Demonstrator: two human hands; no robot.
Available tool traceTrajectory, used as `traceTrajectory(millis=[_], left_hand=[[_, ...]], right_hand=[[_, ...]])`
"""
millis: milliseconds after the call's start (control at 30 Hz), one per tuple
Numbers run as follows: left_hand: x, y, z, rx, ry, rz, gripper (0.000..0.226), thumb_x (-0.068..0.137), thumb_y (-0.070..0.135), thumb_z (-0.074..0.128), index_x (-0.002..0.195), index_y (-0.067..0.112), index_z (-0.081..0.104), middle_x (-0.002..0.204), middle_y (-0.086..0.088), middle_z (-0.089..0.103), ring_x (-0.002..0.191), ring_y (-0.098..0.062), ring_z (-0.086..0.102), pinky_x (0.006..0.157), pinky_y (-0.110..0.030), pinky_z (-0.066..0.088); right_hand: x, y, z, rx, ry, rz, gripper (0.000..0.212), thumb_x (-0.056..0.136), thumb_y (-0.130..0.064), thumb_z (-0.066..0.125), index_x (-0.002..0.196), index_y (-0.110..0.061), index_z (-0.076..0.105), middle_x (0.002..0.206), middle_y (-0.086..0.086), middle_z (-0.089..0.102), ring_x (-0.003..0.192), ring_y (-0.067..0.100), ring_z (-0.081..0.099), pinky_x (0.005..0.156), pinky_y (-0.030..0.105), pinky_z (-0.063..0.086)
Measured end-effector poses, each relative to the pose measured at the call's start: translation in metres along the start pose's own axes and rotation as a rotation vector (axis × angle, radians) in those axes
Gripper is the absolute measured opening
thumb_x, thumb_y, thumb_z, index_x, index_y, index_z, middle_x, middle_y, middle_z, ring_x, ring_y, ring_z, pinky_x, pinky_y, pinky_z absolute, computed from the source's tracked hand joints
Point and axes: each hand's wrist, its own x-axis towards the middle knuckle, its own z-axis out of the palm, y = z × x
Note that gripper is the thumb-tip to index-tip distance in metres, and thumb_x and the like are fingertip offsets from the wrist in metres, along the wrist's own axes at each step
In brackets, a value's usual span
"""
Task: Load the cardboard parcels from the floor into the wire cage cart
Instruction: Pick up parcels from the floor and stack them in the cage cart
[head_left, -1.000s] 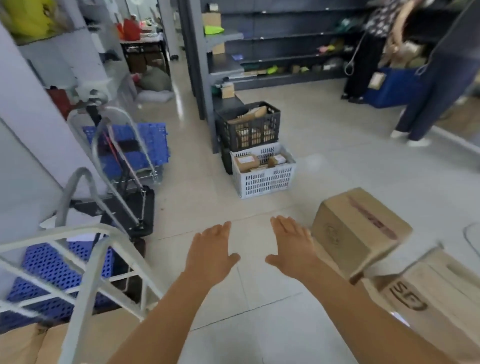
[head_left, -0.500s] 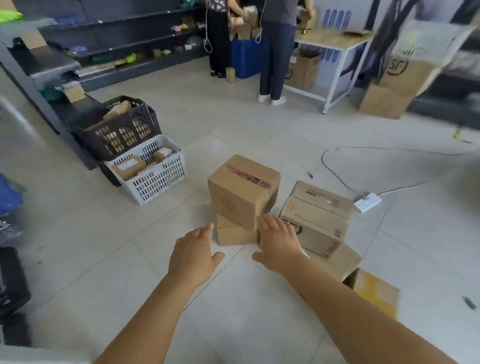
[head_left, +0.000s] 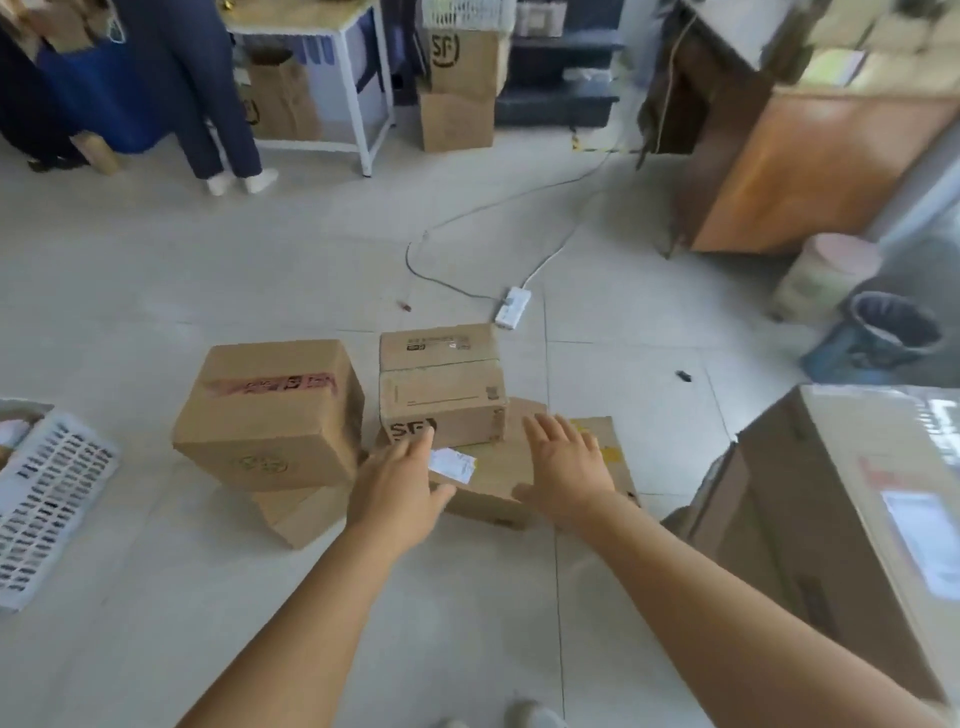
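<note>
trouble could start with the stacking; the taped parcel sits tilted on a smaller box with its near edge overhanging, so a knock from the left forearm might tip it off; the sf parcel rests on the far part of a flat parcel, so pulling the flat one out first would likely drag or topple the one above; a white power strip and its cable lie on the floor just beyond the pile, a likely snag for feet when carrying a load away; the wire cage cart is not in view, so the carry means turning away, and a one-sided hold could let a box slip.

left hand is spread, fingers straight, holding nothing; its fingertips reach the near left corner of the sf parcel, though i cannot tell if they touch; right hand is likewise spread and empty, hovering over the flat parcel, just right of the sf parcel's near right corner; the sf parcel thus lies between the two hands and slightly beyond them, which reads as the approach to a two-sided lift; the taped parcel stands just left of the left hand; a large carton fills the right edge, and a white basket sits at the left edge.
</note>
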Motion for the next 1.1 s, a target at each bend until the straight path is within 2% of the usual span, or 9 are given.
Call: traceTrajectory(millis=[200, 300, 400, 533, 733, 967, 1100], left_hand=[[0.036, 0.054, 0.021, 0.037, -0.088, 0.256, 0.072, 0.095, 0.044, 0.050, 0.154, 0.021, 0.015, 0.154, 0.000, 0.032, 0.139, -0.022, 0.033, 0.110, -0.036, 0.031], [0.043, 0.093, 0.029, 0.051, -0.123, 0.378, 0.071, 0.096, 0.042, 0.049, 0.155, 0.021, 0.013, 0.157, -0.001, 0.027, 0.142, -0.023, 0.028, 0.112, -0.037, 0.026], [0.048, 0.132, 0.035, 0.051, -0.153, 0.486, 0.071, 0.097, 0.042, 0.047, 0.155, 0.021, 0.012, 0.160, 0.001, 0.020, 0.145, -0.022, 0.023, 0.114, -0.036, 0.023], [0.060, 0.189, 0.048, 0.066, -0.189, 0.611, 0.072, 0.096, 0.044, 0.048, 0.155, 0.021, 0.012, 0.159, 0.001, 0.022, 0.144, -0.021, 0.024, 0.114, -0.038, 0.026], [0.078, 0.280, 0.076, 0.126, -0.229, 0.718, 0.070, 0.097, 0.043, 0.046, 0.154, 0.020, 0.013, 0.155, -0.002, 0.029, 0.140, -0.024, 0.031, 0.112, -0.039, 0.030], [0.106, 0.395, 0.109, 0.184, -0.277, 0.796, 0.071, 0.097, 0.042, 0.046, 0.154, 0.020, 0.011, 0.157, -0.003, 0.026, 0.141, -0.024, 0.030, 0.111, -0.038, 0.030], [0.129, 0.449, 0.132, 0.228, -0.289, 0.817, 0.073, 0.097, 0.043, 0.046, 0.155, 0.022, 0.007, 0.160, 0.000, 0.019, 0.144, -0.023, 0.025, 0.114, -0.041, 0.027]], right_hand=[[-0.036, 0.059, 0.008, 0.093, 0.067, 0.286, 0.088, 0.087, -0.044, 0.063, 0.154, -0.016, 0.013, 0.160, 0.000, 0.016, 0.149, 0.022, 0.010, 0.119, 0.040, 0.015], [-0.061, 0.091, 0.006, 0.120, 0.121, 0.427, 0.083, 0.088, -0.042, 0.062, 0.152, -0.016, 0.017, 0.156, 0.000, 0.023, 0.146, 0.022, 0.017, 0.116, 0.040, 0.018], [-0.086, 0.121, 0.001, 0.165, 0.159, 0.566, 0.083, 0.090, -0.042, 0.060, 0.154, -0.016, 0.014, 0.159, 0.000, 0.019, 0.149, 0.023, 0.010, 0.119, 0.043, 0.013], [-0.117, 0.169, -0.005, 0.269, 0.218, 0.741, 0.084, 0.091, -0.042, 0.059, 0.155, -0.018, 0.010, 0.163, -0.001, 0.011, 0.151, 0.023, 0.003, 0.121, 0.044, 0.007], [-0.156, 0.252, -0.002, 0.340, 0.300, 0.957, 0.085, 0.092, -0.046, 0.056, 0.156, -0.017, 0.008, 0.164, 0.002, 0.008, 0.151, 0.022, 0.005, 0.120, 0.043, 0.007], [-0.188, 0.356, 0.008, 0.440, 0.321, 1.186, 0.089, 0.093, -0.050, 0.055, 0.156, -0.017, 0.003, 0.164, 0.003, 0.005, 0.151, 0.023, 0.004, 0.121, 0.043, 0.009], [-0.198, 0.400, 0.020, 0.470, 0.312, 1.289, 0.089, 0.092, -0.051, 0.056, 0.156, -0.016, 0.004, 0.164, 0.006, 0.005, 0.151, 0.024, 0.005, 0.121, 0.040, 0.011]])
